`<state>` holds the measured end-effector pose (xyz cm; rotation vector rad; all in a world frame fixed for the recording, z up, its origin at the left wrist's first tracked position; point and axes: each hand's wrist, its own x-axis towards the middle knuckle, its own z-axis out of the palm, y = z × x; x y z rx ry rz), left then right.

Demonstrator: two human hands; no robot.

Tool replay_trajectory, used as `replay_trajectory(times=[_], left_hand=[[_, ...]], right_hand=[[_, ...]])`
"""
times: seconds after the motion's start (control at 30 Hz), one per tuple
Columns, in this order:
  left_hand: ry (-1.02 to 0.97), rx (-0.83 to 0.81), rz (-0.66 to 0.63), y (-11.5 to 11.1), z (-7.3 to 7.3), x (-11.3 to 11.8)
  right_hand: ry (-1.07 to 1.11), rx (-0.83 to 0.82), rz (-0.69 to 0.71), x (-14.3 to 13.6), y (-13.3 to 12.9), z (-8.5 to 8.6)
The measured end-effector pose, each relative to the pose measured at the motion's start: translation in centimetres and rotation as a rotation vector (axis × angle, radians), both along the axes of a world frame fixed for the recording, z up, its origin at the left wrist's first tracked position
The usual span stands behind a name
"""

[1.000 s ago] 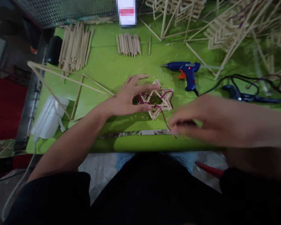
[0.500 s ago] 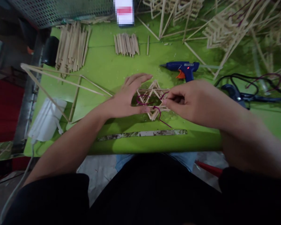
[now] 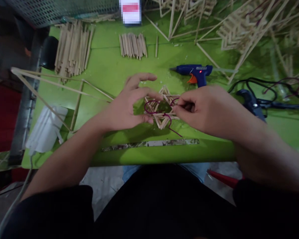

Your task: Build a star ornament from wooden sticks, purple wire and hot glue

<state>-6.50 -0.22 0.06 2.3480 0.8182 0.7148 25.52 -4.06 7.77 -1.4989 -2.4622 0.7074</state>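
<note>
A star-shaped frame of thin wooden sticks lies on the green table in front of me. Dark purple string is looped over it, one loose end trailing toward the table's front edge. At the star's left side is my left hand, thumb and fingers spread apart; whether its fingertips touch the sticks or string is hard to tell. My right hand is closed in a pinch on the purple string at the star's right side. Its curled fingers hide part of the star.
A blue glue gun lies just behind my right hand, with black-handled pliers or cutters to the right. Bundled sticks and longer sticks lie behind. A flat strip runs along the front; a white power strip is left.
My left hand has drawn back a little to the left and its fingers have opened wider, baring more of the string loop. My right hand keeps its pinch nearly in place.
</note>
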Motion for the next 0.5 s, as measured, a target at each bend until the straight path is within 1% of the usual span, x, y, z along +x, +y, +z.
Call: replay_trajectory(times=[0.17,0.3,0.4,0.5], left_hand=[[0.026,0.155,0.011,-0.3,0.8,-0.2],[0.028,0.131,-0.003,-0.3,1.6,-0.8],[0.085,0.137,0.02,-0.6,3.0,-1.6],[0.223,0.243,0.033,-1.2,4.8,-2.3]], right_hand=[[-0.002,-0.018,-0.014,0.0,0.0,0.0],[-0.009,-0.031,-0.031,-0.2,-0.1,0.2],[-0.03,-0.033,-0.044,-0.3,-0.1,0.3],[-0.041,-0.029,-0.05,-0.4,-0.2,0.3]])
